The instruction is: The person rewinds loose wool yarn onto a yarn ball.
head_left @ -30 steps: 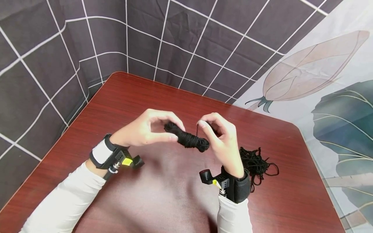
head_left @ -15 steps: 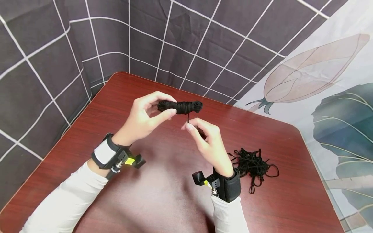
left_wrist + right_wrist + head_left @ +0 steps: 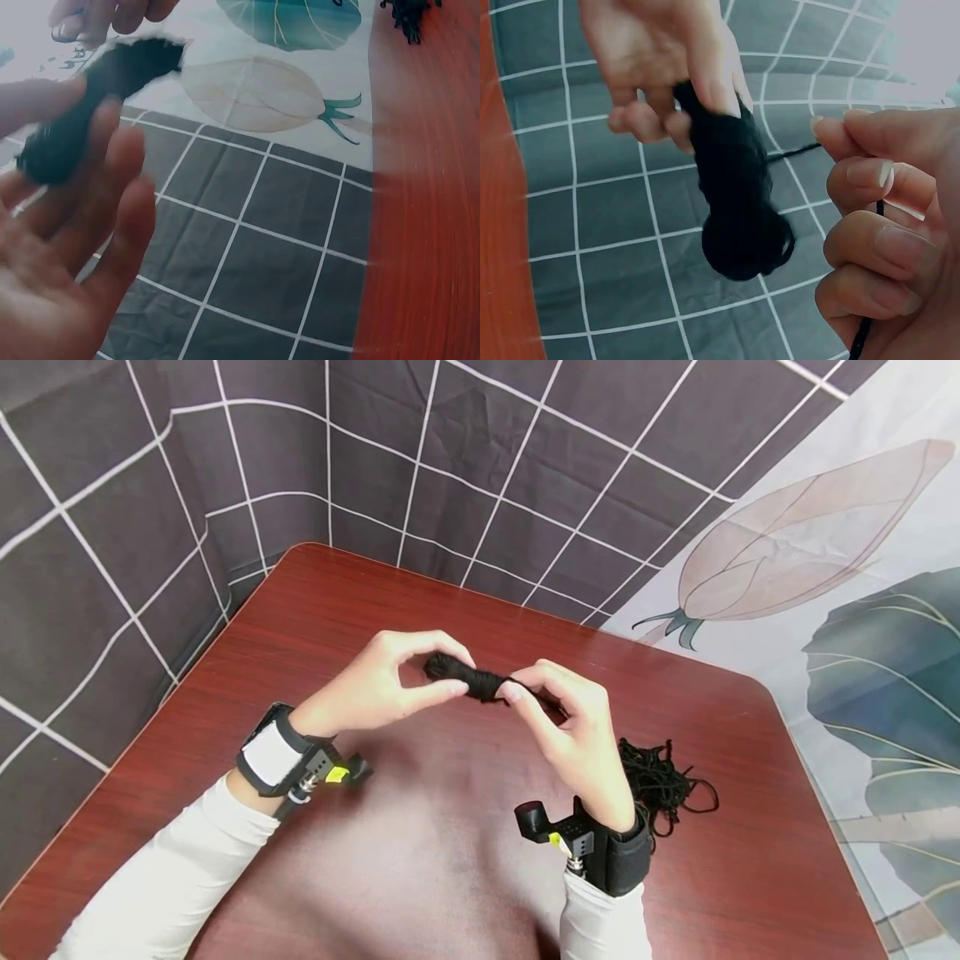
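Black cord bundle (image 3: 480, 683) was up in the air over the worktop (image 3: 720, 893), pinched at one end by the left-hand grip (image 3: 378, 685). Right-hand grip (image 3: 570, 727) had fingers curled, pinching the bundle's strand (image 3: 796, 152), just beside it. Loose cord pile (image 3: 658, 777) lay right on the worktop. Dark gridded cloth (image 3: 363, 464) hung behind, printed pale cloth (image 3: 780, 647) at right.

Right hand (image 3: 896, 240) pinches cord (image 3: 795, 152) from black bundle (image 3: 735, 187).
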The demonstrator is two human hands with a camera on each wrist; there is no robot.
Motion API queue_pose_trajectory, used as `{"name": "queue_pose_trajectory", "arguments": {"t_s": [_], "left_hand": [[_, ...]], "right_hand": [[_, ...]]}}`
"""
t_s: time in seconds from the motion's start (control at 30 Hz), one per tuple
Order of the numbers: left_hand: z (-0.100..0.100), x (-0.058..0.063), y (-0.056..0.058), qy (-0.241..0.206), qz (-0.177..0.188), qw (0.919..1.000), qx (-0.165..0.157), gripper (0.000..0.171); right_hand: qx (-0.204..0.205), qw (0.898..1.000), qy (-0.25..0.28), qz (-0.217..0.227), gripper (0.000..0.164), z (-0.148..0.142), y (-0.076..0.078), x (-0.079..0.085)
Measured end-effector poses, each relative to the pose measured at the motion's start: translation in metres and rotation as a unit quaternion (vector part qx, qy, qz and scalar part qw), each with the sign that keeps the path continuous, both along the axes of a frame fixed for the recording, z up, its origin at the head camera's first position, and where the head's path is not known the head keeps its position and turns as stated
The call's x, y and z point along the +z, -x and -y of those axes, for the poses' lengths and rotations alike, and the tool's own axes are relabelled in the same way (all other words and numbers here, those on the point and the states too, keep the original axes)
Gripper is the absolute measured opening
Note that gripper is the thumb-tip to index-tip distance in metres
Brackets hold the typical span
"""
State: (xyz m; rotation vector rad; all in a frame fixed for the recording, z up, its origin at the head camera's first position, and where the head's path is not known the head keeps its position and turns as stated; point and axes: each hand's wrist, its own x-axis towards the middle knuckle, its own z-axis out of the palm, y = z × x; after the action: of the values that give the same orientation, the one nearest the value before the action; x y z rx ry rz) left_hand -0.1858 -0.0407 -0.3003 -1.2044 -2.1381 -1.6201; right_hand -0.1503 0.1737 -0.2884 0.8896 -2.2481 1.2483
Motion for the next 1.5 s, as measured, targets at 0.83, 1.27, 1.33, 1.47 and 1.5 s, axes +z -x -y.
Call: {"name": "queue_pose_trajectory", "arguments": {"t_s": [0.83, 1.27, 1.33, 1.47, 1.5], "left_hand": [[0.002, -0.008, 0.004, -0.119, 0.038, 0.9909, -0.049, 0.022], [0.0, 0.005, -0.002, -0.073, 0.018, 0.996, 0.049, 0.02], [0.001, 0.005, -0.002, -0.055, 0.016, 0.9979, 0.03, 0.02], [0.001, 0.004, -0.004, -0.026, 0.01, 0.9991, -0.031, 0.019], [0.001, 0.003, -0.004, -0.02, 0.01, 0.9986, -0.048, 0.019]], "right_hand": [[0.018, 0.998, -0.053, 0.034, 0.015, 0.002, 0.02, -0.027], [0.009, 0.999, -0.052, 0.001, 0.009, 0.002, -0.002, -0.002], [-0.004, 0.999, -0.035, -0.015, 0.007, 0.001, -0.005, 0.003], [-0.014, 0.999, -0.009, -0.034, 0.005, 0.002, -0.013, 0.016], [-0.013, 0.999, -0.004, -0.035, 0.006, 0.002, -0.015, 0.019]]}}
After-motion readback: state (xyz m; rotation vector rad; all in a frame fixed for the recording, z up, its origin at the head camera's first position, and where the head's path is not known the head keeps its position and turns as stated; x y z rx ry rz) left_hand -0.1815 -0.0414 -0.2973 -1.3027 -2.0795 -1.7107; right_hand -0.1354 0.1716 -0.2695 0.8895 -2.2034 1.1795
